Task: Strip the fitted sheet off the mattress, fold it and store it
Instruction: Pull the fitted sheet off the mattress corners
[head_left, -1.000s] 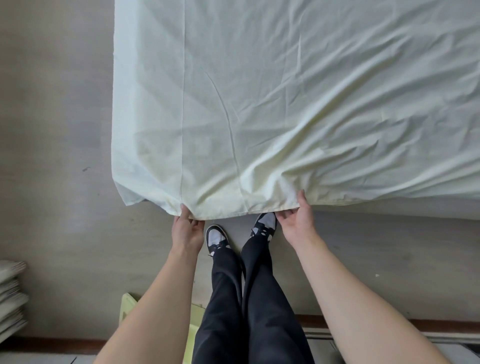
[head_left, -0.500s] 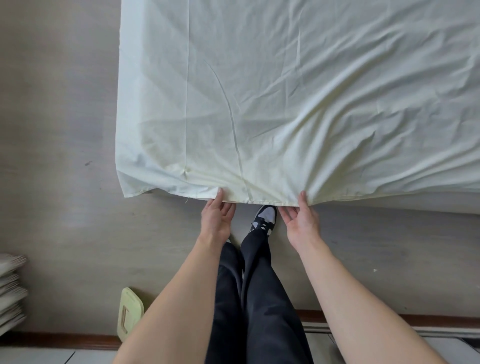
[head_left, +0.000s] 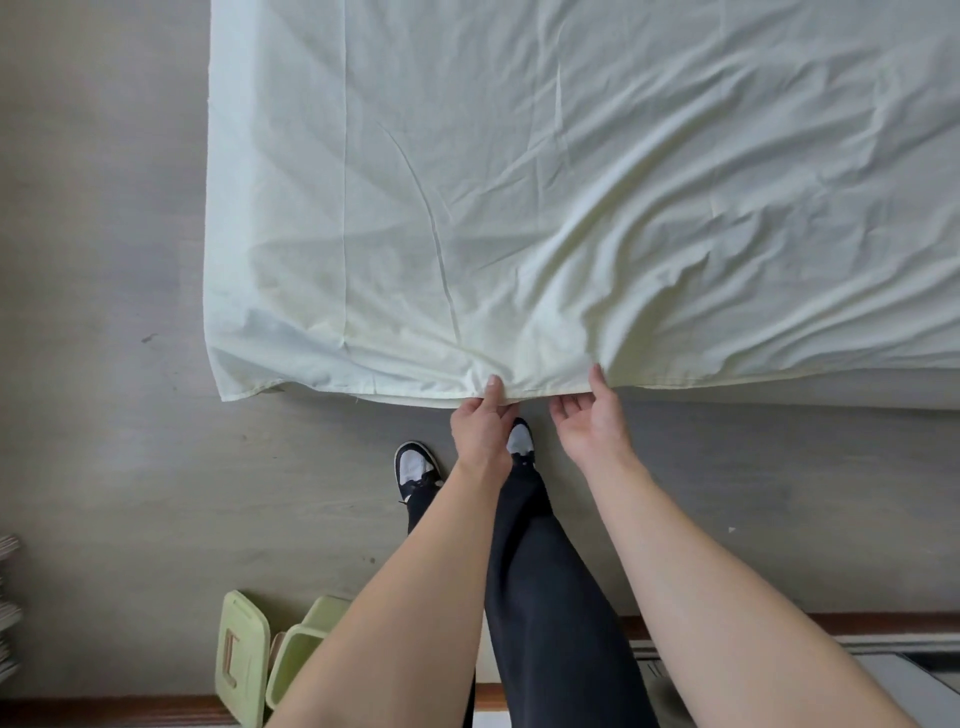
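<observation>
Sheet (head_left: 545, 197), pale and creased, lies spread over the mattress and hangs over its near edge, its hem running just above the grey floor (head_left: 104, 364). Both hands meet that hem near its middle, close together. The left hand (head_left: 480, 428) pinches the hem, thumb on top of the cloth and fingers tucked beneath. The right hand (head_left: 595, 423) is turned palm up under the edge, thumb lying on the fabric, fingers curled below it, grasping the fold. The sheet's loose corner (head_left: 234, 392) droops well to the left of both grips.
</observation>
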